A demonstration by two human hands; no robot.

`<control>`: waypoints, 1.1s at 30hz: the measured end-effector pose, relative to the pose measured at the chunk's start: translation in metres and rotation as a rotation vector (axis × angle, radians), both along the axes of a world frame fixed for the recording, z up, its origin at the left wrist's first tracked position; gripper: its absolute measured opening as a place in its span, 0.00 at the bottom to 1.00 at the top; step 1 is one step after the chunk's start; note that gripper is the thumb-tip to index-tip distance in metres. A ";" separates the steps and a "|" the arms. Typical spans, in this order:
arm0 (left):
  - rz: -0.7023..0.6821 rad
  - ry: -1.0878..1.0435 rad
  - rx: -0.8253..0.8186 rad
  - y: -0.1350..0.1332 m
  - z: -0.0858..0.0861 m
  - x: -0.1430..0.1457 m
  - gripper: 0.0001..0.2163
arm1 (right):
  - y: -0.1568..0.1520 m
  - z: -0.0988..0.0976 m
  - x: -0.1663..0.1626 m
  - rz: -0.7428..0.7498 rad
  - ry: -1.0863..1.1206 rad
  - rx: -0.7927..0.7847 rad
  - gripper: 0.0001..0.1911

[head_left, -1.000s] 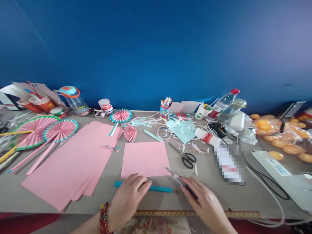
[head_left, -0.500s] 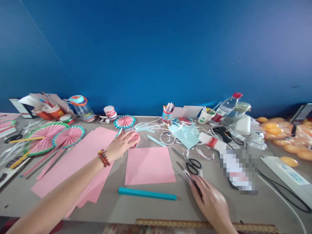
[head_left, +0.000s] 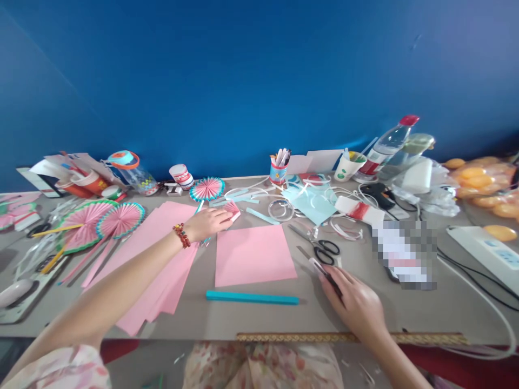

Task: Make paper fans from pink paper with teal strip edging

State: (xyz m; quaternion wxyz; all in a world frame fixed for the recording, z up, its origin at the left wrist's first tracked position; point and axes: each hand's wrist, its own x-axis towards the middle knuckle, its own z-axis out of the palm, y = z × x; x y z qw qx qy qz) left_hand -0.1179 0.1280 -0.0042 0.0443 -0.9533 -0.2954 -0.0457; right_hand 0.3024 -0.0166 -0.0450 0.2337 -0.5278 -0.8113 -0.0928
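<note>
My left hand (head_left: 208,222), a beaded bracelet at its wrist, reaches over the table with its fingers closed on a small piece of pleated pink paper (head_left: 232,209). Its palm side is hidden. In my right hand (head_left: 354,297) is a utility knife (head_left: 323,270), blade out and pointing up and left. Between the hands lies a square pink sheet (head_left: 255,255). A folded blue paper strip (head_left: 252,297) rests in front of that sheet. Black-handled scissors (head_left: 320,246) lie just beyond the knife. Larger pink sheets (head_left: 162,281) are fanned out under my left forearm.
Pleated paper fans (head_left: 121,220) lie at the left, another fan (head_left: 207,189) at the back. Light blue paper (head_left: 312,200) and white strips stand behind the scissors. A phone (head_left: 403,256), a power strip (head_left: 484,248) and a bottle (head_left: 385,148) are on the right. A patterned strip (head_left: 295,337) runs along the front edge.
The camera view has tipped down, showing more of my lap. My left hand and the pleated pink paper have shifted slightly right. My right hand keeps the knife in much the same place.
</note>
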 end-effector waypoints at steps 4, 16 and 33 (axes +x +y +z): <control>0.010 -0.117 -0.063 -0.001 -0.001 -0.007 0.17 | 0.001 0.000 0.000 0.000 0.006 0.021 0.20; 0.172 -0.518 -0.026 -0.015 0.002 -0.016 0.12 | 0.000 -0.002 0.001 -0.029 -0.003 0.068 0.23; 0.557 -1.268 -0.330 -0.021 0.017 0.003 0.09 | 0.001 -0.003 0.001 -0.040 0.024 0.039 0.22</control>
